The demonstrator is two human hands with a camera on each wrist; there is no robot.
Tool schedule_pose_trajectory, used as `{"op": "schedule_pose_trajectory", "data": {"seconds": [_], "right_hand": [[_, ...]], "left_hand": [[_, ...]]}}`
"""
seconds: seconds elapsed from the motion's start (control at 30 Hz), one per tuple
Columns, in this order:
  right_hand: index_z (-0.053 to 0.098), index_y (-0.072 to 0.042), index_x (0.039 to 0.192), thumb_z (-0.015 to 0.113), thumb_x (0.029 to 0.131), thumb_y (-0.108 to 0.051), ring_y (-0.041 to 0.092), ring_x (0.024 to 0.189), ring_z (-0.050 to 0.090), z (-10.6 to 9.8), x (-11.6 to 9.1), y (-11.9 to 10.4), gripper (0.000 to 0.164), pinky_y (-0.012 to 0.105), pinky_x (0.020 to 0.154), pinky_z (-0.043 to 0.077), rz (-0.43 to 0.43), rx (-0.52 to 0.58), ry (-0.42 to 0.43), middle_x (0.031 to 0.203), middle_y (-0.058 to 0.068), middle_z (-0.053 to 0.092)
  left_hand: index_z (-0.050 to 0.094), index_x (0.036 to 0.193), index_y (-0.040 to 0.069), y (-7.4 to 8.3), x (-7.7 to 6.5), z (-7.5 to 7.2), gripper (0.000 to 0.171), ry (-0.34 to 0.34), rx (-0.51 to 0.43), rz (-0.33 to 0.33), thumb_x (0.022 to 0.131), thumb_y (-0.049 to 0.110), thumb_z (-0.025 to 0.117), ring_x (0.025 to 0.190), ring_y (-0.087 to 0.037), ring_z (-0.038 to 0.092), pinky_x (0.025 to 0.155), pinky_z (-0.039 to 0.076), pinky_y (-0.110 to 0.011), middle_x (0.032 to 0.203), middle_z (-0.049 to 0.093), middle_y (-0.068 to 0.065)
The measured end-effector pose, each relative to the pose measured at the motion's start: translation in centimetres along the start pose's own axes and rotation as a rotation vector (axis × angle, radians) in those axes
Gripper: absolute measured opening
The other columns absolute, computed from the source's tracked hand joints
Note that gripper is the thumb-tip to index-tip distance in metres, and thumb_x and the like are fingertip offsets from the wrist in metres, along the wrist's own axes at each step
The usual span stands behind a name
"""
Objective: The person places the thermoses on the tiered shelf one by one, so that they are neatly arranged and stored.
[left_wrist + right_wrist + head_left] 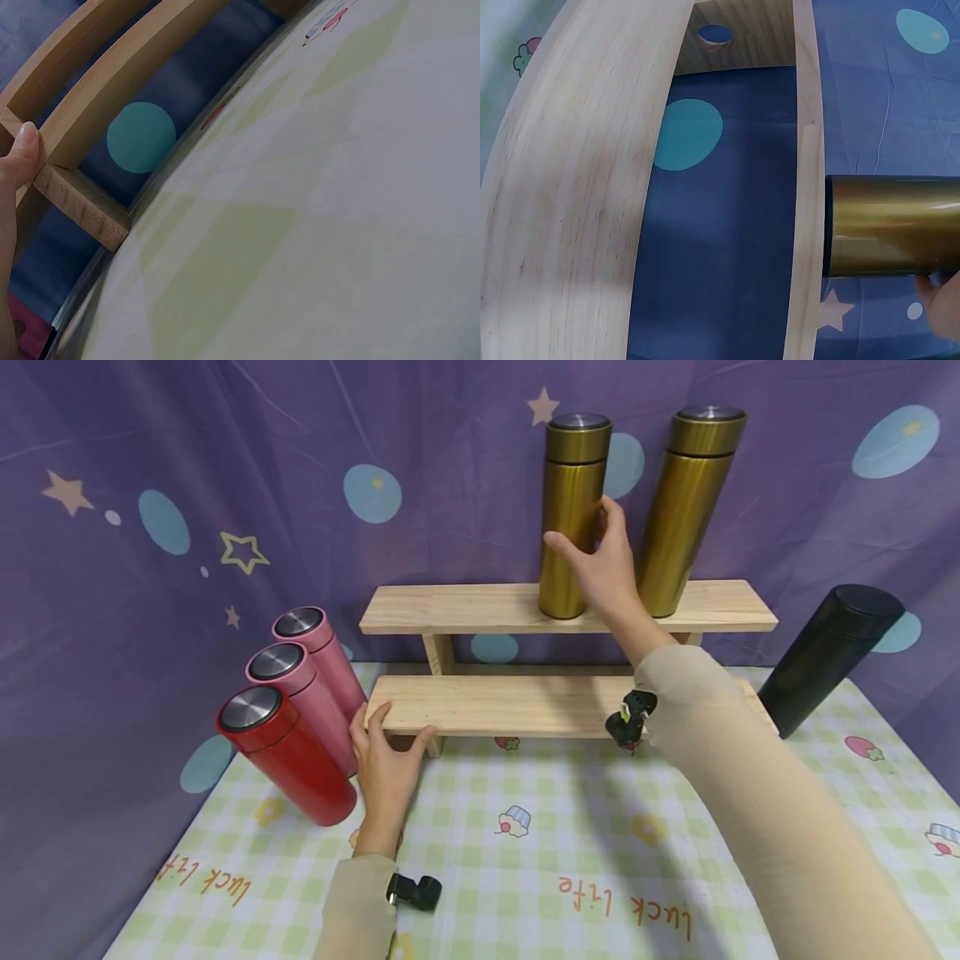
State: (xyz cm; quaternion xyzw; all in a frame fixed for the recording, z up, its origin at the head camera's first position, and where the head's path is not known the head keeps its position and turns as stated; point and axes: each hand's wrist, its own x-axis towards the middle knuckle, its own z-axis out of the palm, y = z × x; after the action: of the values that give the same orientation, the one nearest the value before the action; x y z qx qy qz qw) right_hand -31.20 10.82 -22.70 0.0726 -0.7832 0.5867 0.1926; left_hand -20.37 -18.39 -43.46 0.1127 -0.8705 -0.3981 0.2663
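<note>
Head view: right hand (604, 564) curls fingers round a glossy gold metal cylindrical bottle (573, 485) standing on a two-tier pale-wood rack (465, 608); left hand (387, 770), fingers apart, touches its lower end. Left wrist: thumb (25, 148) against wood. Right wrist: grained boards (574, 195), bottle's dark base rim (828, 225).

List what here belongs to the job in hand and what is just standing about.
Apparently in the job:
gold bottle gripped by the right hand
wooden stand under it, touched by the left hand
second gold bottle, also on top

Just standing about, as far as shows:
red bottle
near pink bottle
far pink bottle
black bottle
</note>
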Motion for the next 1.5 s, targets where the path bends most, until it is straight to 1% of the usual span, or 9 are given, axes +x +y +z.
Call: {"op": "schedule_pose_trajectory", "data": {"seconds": [0.13,0.27,0.43,0.53,0.73,0.93,1.1,1.4,1.5], "right_hand": [[0.015,-0.018,0.156,0.070,0.091,-0.041,0.007,0.141,0.029,-0.3,0.0,0.2,0.088,0.021,0.111,0.025,0.007,-0.014,-0.042,0.157,0.002,0.028],[0.012,-0.020,0.157,0.068,0.093,-0.039,0.010,0.142,0.029,-0.5,-0.2,0.5,0.087,0.026,0.113,0.026,0.005,0.005,-0.068,0.159,0.003,0.026],[0.015,-0.019,0.158,0.067,0.094,-0.036,0.016,0.140,0.034,-1.0,-1.1,0.3,0.084,0.029,0.112,0.030,0.034,0.113,-0.027,0.156,0.008,0.032],[0.019,-0.018,0.157,0.067,0.094,-0.033,0.015,0.138,0.037,-1.4,-1.7,0.1,0.081,0.030,0.111,0.033,0.027,0.166,-0.005,0.152,0.008,0.038],[0.027,-0.012,0.154,0.068,0.095,-0.024,0.016,0.135,0.042,-2.0,-3.3,0.1,0.073,0.029,0.109,0.035,-0.023,0.236,0.017,0.145,0.008,0.046],[0.039,-0.006,0.147,0.066,0.095,-0.011,0.023,0.131,0.047,-3.1,-5.0,0.2,0.060,0.025,0.108,0.035,-0.128,0.358,0.045,0.137,0.014,0.052],[0.044,-0.004,0.144,0.065,0.095,-0.008,0.025,0.130,0.048,-4.2,-6.5,0.3,0.053,0.027,0.107,0.036,-0.192,0.393,0.053,0.134,0.015,0.054],[0.046,-0.004,0.142,0.064,0.096,-0.006,0.023,0.128,0.050,-5.5,-9.7,1.2,0.050,0.030,0.109,0.034,-0.199,0.406,0.026,0.136,0.013,0.056],[0.048,-0.006,0.142,0.064,0.096,-0.008,0.022,0.129,0.050,-5.9,-10.6,1.4,0.049,0.032,0.111,0.032,-0.205,0.400,0.025,0.136,0.011,0.057]], "left_hand": [[0.048,0.142,0.020,0.0,0.0,0.1,0.079,0.002,0.002,0.001,0.078,0.053,0.079,0.138,-0.035,0.033,0.095,0.040,-0.058,0.156,0.024,-0.008],[0.048,0.142,0.020,0.0,0.0,0.1,0.079,0.005,0.001,0.002,0.078,0.053,0.079,0.138,-0.035,0.032,0.096,0.039,-0.057,0.156,0.024,-0.008],[0.048,0.142,0.020,0.0,-0.1,0.2,0.079,0.007,-0.002,0.008,0.078,0.053,0.080,0.139,-0.035,0.032,0.097,0.039,-0.057,0.155,0.025,-0.009],[0.048,0.142,0.019,0.0,-0.1,0.2,0.079,0.011,-0.003,0.015,0.077,0.052,0.080,0.138,-0.035,0.032,0.096,0.039,-0.057,0.155,0.025,-0.009],[0.048,0.142,0.019,0.0,0.0,0.2,0.079,0.016,0.000,0.019,0.078,0.052,0.080,0.138,-0.036,0.033,0.095,0.040,-0.057,0.155,0.025,-0.009],[0.048,0.142,0.019,0.1,-0.1,0.3,0.079,0.011,-0.003,0.018,0.078,0.052,0.080,0.138,-0.036,0.034,0.095,0.040,-0.057,0.155,0.025,-0.009],[0.048,0.142,0.019,0.1,-0.1,0.3,0.080,0.014,-0.006,0.020,0.077,0.052,0.081,0.138,-0.036,0.033,0.095,0.040,-0.058,0.155,0.025,-0.009],[0.049,0.142,0.019,0.1,-0.1,0.2,0.081,0.018,-0.009,0.023,0.076,0.052,0.081,0.137,-0.036,0.034,0.095,0.040,-0.058,0.155,0.025,-0.009],[0.048,0.142,0.018,0.0,-0.1,0.2,0.082,0.017,-0.012,0.025,0.076,0.053,0.081,0.137,-0.037,0.035,0.094,0.041,-0.058,0.155,0.025,-0.010]]}}
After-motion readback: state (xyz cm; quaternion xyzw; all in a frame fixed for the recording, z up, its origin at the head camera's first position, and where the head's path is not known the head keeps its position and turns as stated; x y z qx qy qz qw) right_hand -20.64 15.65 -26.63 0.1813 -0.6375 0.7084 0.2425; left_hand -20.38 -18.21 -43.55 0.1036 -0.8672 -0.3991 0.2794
